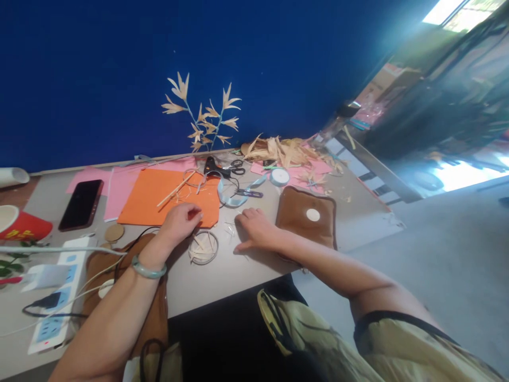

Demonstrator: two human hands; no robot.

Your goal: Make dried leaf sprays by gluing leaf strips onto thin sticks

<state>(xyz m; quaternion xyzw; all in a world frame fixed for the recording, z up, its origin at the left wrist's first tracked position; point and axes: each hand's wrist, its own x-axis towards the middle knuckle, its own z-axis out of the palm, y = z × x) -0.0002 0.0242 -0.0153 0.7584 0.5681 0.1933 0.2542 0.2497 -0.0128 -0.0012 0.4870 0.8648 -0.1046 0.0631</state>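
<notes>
My left hand (182, 224), with a pale green bangle (148, 269) on the wrist, is over the near edge of an orange sheet (139, 197). Its fingers are curled together, and whatever they may hold is hidden. Flat on the table, my right hand (256, 229) has its thumb apart from the fingers. Small pale slivers (229, 229) lie beside its fingertips. Between the hands sits a small round dish (203, 260) with pale strips in it. Thin sticks (177, 190) rest on the orange sheet.
Behind stand dried-husk flowers (209, 119), a hot glue gun (214, 168), scissors (237, 167), a ribbon roll (279, 176) and a husk pile (282, 151). A brown pad (296, 212) lies right. Left are a phone (81, 204), a red cup (27, 225) and a power strip (59, 302) with cables.
</notes>
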